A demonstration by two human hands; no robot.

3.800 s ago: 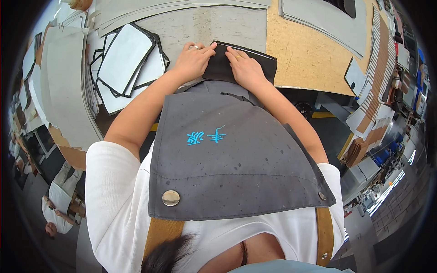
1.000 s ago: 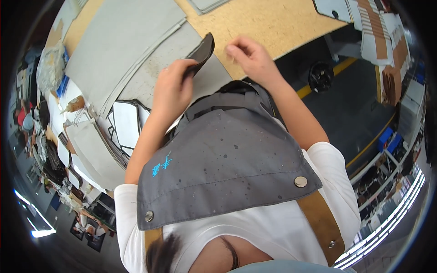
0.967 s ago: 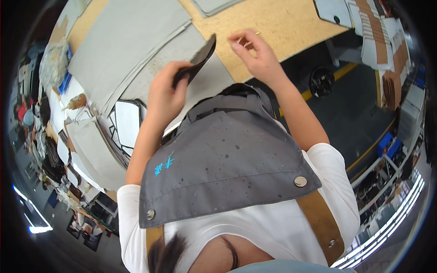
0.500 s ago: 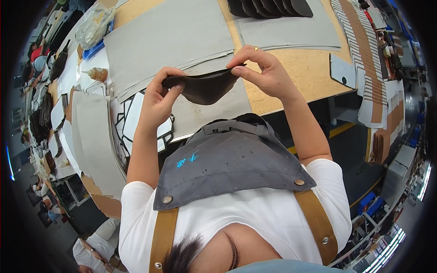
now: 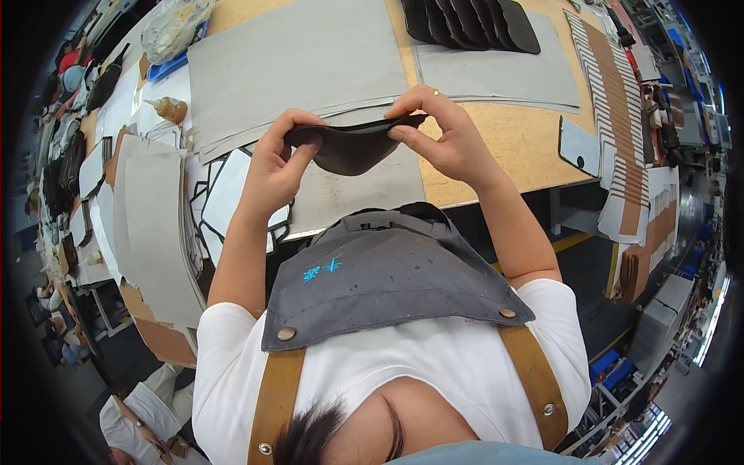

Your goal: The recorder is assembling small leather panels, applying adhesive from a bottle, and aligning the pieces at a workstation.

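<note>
My right fingers [image 5: 422, 99] have come over to the black piece [image 5: 349, 153] since a second ago, so it is no longer held by my left fingers [image 5: 285, 125] alone; half a second back the grip is much the same as now. I'm pinching one upper corner in each hand, thumbs on the side nearer me, fingers on the far side. Between the two grips the piece sags into a curved belly, and a dark slit shows along its upper edge, where the layers part a little. I have it raised in front of me, above the near part of the table [image 5: 496, 147], over a bare grey surface. A gold-coloured ring [image 5: 436, 92] sits on my right hand.

Just beyond, wide grey sheets [image 5: 302, 62] lie stacked. Farther to the right, a row of overlapping black pieces [image 5: 473, 25] rests on more grey sheets [image 5: 535, 74]. Near my left forearm are white panels with black edging [image 5: 236, 194], loosely overlapping, and beside them a stack of grey boards [image 5: 155, 225]. A small amber bottle [image 5: 168, 110] lies past those. On my right, a white panel with a dark spot [image 5: 580, 147] sits by the table edge.
</note>
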